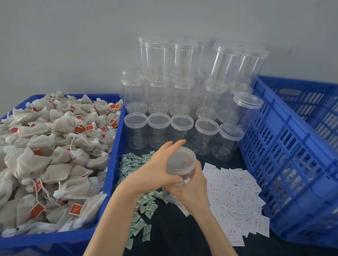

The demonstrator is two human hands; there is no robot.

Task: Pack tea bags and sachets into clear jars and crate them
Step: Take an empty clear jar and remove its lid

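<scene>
Here, along the tabletop's (185,248) left edge, a blue bin (113,143) stood heaped with tea bags (40,154), their red tags showing among the pale mesh. Just right of the bin, near the front-middle of the dark tabletop, a pile of small green sachets (144,204) lay scattered. Over that pile the left hand (156,173) reached in, its palm and thumb laid against the side of a clear jar (181,165), the fingers stretched out nearly straight past the lid toward the back. The jar was held above the tabletop, tilted with its lid toward the camera, between the green and white piles. The right hand (191,187) gripped it from below, fingers curled round its lower body. What lay inside the jar could not be made out through the blur.

Behind the hands, a row of lidded empty jars (181,132) stood upright, and more of them were stacked in tiers up to the wall at the tabletop's back edge. One jar (246,109) at the right end of the stack leaned against the crate. Right of the hands, white sachets (237,200) with red print were spread in a loose layer. A blue slatted crate (303,158) filled the tabletop's right edge, tipped so its open side faced left and upward.
</scene>
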